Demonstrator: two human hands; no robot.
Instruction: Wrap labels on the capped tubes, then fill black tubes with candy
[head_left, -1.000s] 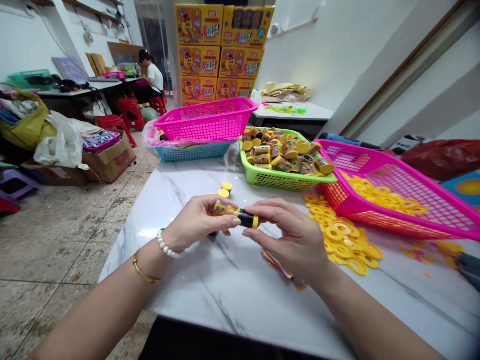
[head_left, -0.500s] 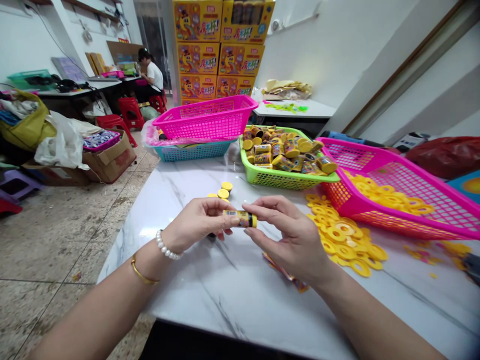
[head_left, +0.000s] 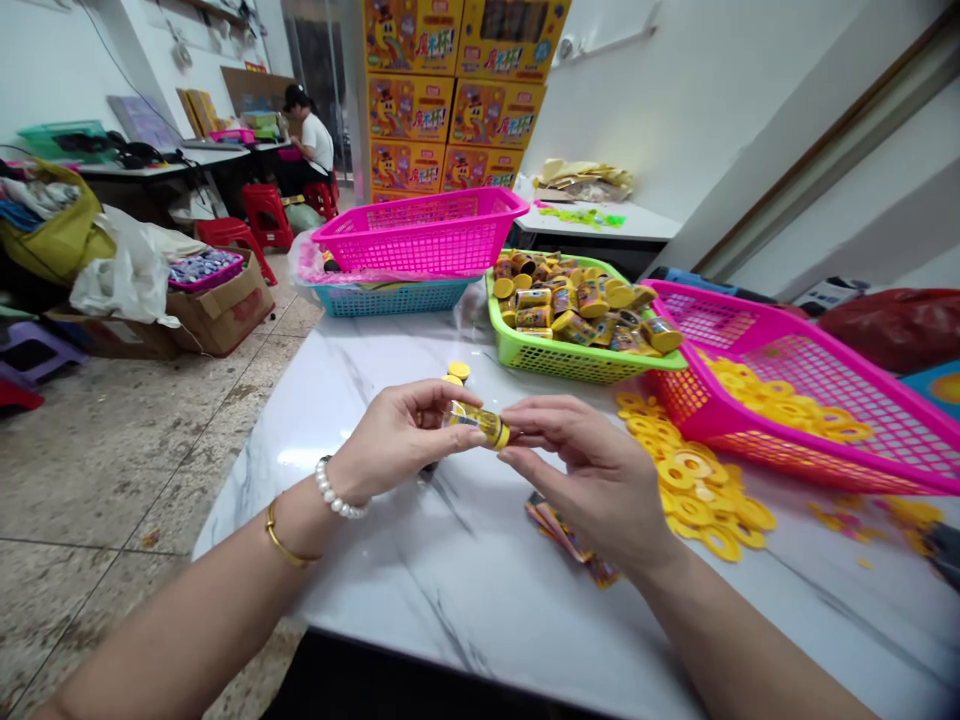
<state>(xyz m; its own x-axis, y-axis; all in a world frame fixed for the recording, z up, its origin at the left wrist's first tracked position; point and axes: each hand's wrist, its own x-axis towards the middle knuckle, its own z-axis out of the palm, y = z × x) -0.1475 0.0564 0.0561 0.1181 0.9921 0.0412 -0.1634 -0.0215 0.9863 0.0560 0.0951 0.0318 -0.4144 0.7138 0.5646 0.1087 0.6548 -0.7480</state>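
Above the white marbled table (head_left: 390, 560), my left hand (head_left: 405, 430) pinches a small cylindrical tub (head_left: 480, 424) with a yellow printed label and a dark band near its yellow right end. The thumb and fingertips of my right hand (head_left: 592, 470) close on that right end. The tub tilts down to the right. Round yellow-topped pieces (head_left: 458, 372) lie just behind my left hand, partly hidden by it. Beneath my right hand is a small stack of printed label strips (head_left: 559, 535). A dark piece, mostly covered, shows below my left fingers.
Similar tubs fill a green basket (head_left: 585, 362) at the back. Yellow rings (head_left: 686, 480) lie heaped on the right, with more in a pink basket (head_left: 750, 440). Another pink basket (head_left: 420, 235) rests on a blue one (head_left: 405, 298). A person (head_left: 311, 140) sits far left.
The tub has tipped, its right end now lower, and more of its label side shows. My right fingers have come closer around that end. The view has shifted slightly.
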